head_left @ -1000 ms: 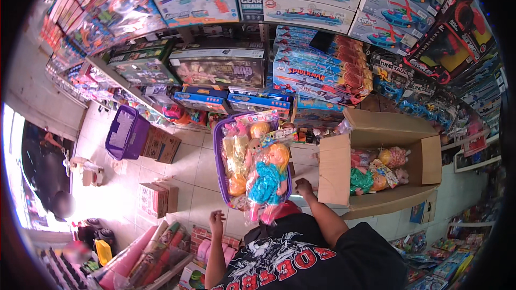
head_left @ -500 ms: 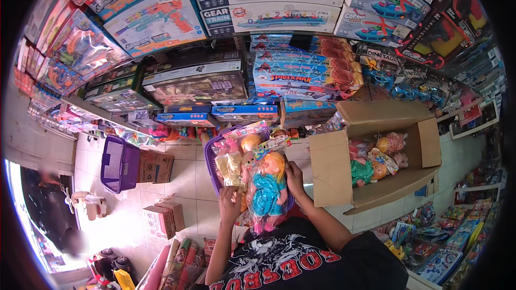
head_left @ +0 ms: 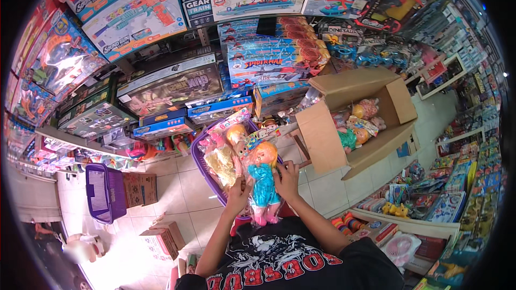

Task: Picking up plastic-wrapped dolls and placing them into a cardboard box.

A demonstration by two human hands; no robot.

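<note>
A blonde doll in a shiny turquoise outfit with pink shoes [head_left: 263, 185] lies face up in a clear bag over the purple basket [head_left: 200, 167]. My left hand [head_left: 237, 197] is closed on the bag's left edge, by the doll's legs. On the other side, my right hand [head_left: 287, 180] pinches the bag beside the doll's arm and hair. A second bagged doll in a gold dress [head_left: 219, 164] rests in the basket to the left, and a blond doll head [head_left: 236, 133] shows behind. The bagged dolls hide most of the basket's inside.
An open cardboard box [head_left: 322, 145] with several bagged dolls [head_left: 365, 110] stands at the right. Another purple basket [head_left: 106, 193] and closed cartons [head_left: 163, 240] are on the tiled floor to the left. Shelves of boxed toys [head_left: 279, 62] rise ahead; more toys [head_left: 398, 209] lie at right.
The view has turned, so the surroundings shift left. My right hand's fingers have come round onto the bag's edge, and the turquoise doll's face, earlier covered by the printed card, now shows.
</note>
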